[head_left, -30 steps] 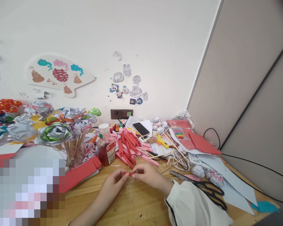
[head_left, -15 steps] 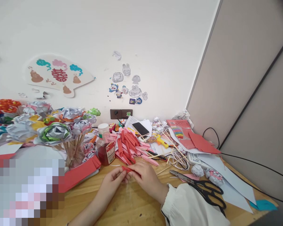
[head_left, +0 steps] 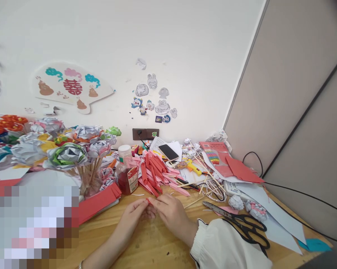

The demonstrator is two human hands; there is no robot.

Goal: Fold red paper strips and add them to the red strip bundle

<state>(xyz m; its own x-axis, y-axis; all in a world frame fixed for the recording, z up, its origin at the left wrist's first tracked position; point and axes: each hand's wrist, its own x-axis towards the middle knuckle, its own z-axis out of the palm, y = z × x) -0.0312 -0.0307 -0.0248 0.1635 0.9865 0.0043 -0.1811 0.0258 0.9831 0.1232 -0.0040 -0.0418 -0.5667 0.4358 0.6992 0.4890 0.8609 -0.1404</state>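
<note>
Close together over the wooden table, my left hand and my right hand pinch a small piece of red paper between their fingertips. Only a sliver of the paper shows; the fingers cover the rest. Just beyond them lies a heap of folded red and pink paper strips. A bottle of red liquid with a white cap stands left of the heap. To the left, a stack of red paper rests on the table.
Black-handled scissors lie to the right, near crumpled paper balls. Behind are a yellow glue gun, a phone, thin sticks and a bead string. Paper flowers crowd the left. A black cable crosses the right side.
My right hand has shifted slightly left and its fingers now cover more of the red paper. The view has moved a little. Nothing else has visibly moved.
</note>
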